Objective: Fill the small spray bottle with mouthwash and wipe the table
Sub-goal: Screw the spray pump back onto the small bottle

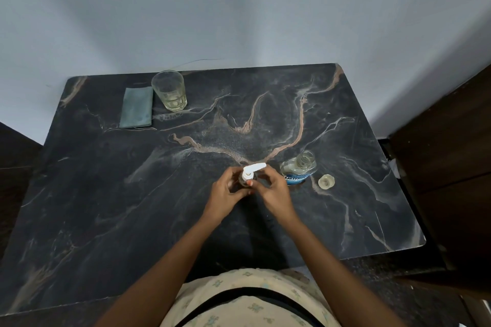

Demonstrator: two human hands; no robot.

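A small dark spray bottle (243, 178) with a white spray head (254, 168) stands upright near the middle of the black marble table (132, 194). My left hand (230, 188) grips the bottle's body from the left. My right hand (268, 185) pinches the base of the white head from the right. Just to the right stands a clear mouthwash bottle (299, 168) with a blue label, uncapped, and its pale cap (326, 182) lies on the table beside it. A folded grey-green cloth (136, 107) lies at the far left.
A drinking glass (169, 90) holding a little pale liquid stands beside the cloth at the back left. A pale wall runs behind the table. Dark wooden furniture (446, 156) borders the table's right side.
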